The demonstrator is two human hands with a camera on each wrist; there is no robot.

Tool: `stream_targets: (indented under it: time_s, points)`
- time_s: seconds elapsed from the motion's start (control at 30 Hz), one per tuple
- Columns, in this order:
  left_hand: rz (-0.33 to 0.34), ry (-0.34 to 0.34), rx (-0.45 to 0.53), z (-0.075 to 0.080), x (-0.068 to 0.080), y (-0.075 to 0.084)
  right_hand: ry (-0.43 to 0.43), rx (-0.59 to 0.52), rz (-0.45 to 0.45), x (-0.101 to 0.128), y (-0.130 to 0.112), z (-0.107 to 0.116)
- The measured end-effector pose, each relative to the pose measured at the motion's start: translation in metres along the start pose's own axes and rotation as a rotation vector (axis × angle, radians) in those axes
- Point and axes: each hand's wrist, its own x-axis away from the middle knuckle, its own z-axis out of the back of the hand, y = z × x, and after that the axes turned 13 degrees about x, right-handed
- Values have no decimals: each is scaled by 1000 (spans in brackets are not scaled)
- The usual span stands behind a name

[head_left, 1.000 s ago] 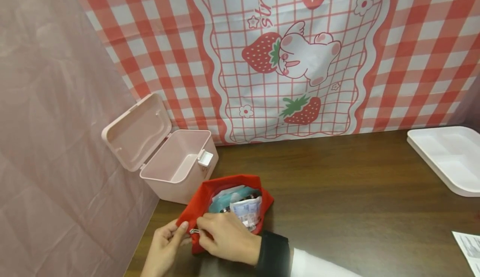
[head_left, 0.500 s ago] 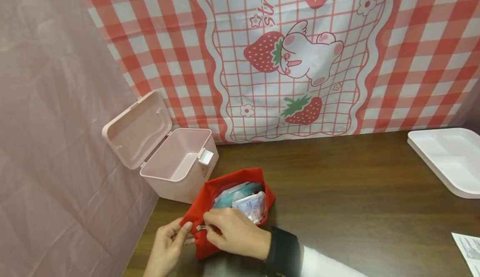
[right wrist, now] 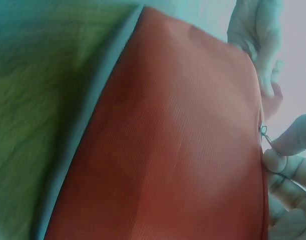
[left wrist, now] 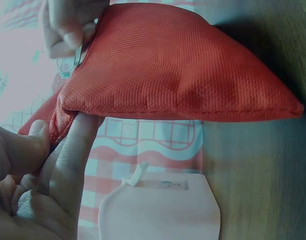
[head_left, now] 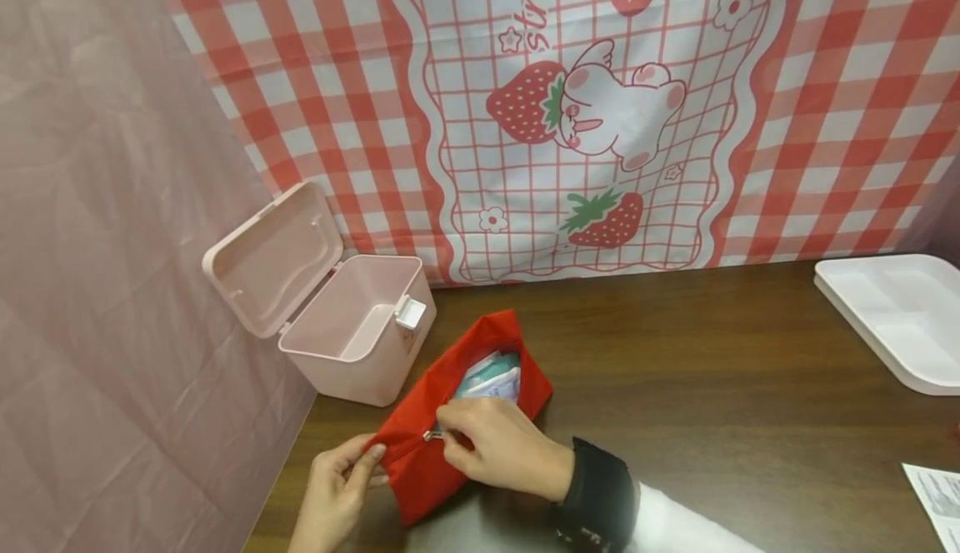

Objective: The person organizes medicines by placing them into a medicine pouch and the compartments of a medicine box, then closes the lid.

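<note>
The dark brown wood-grain tabletop (head_left: pixel 675 386) carries a hinged box of pale pink plastic (head_left: pixel 375 370), lid raised; just to the near right of the box is a red woven-fabric zip pouch (head_left: pixel 423 476). Whether the pouch bears on the wood or is lifted clear cannot be told.

Handling: the pouch is judged light and soft. Its walls should fold under slight pressure, while the ribbed weave should resist slipping. The flat teal and white film packets (head_left: pixel 491 376) inside are probably light, slippery against one another and not easily broken, though a loose film edge could snag in the zip. The pouch is best held at the closed corner of the zip line, keeping the seam taut, with the second hold on the slim silver metal zip pull (head_left: pixel 432 435), since pressure on a wall would tend to buckle it.

Holds: the right hand (head_left: pixel 506 445) has its fingers and thumb clamped on the zip pull; the left hand (head_left: pixel 337 482) has its fingers pinched on the closed corner, thumb uppermost.

Appearance: the pouch is plain red, finely ribbed, with pointed corners and a stitched edge. Its mouth gapes beyond the right hand, exposing the packets; the zip line is closed between the left hand and the zip pull
</note>
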Motion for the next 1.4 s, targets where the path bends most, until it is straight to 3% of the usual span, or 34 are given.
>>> stream_targets:
  time_s: [0.1,0.57,0.83,1.4]
  points:
    - [-2,34,-20,-1,0,-1,28,46,-11,4,6,4]
    - [-21,66,-71,-1,-1,-2,129,185,46,18,31,23]
    - [16,107,-128,3,0,0,146,175,0,28,46,32]
    - [16,156,-173,6,-2,0,170,66,-95,45,74,43]
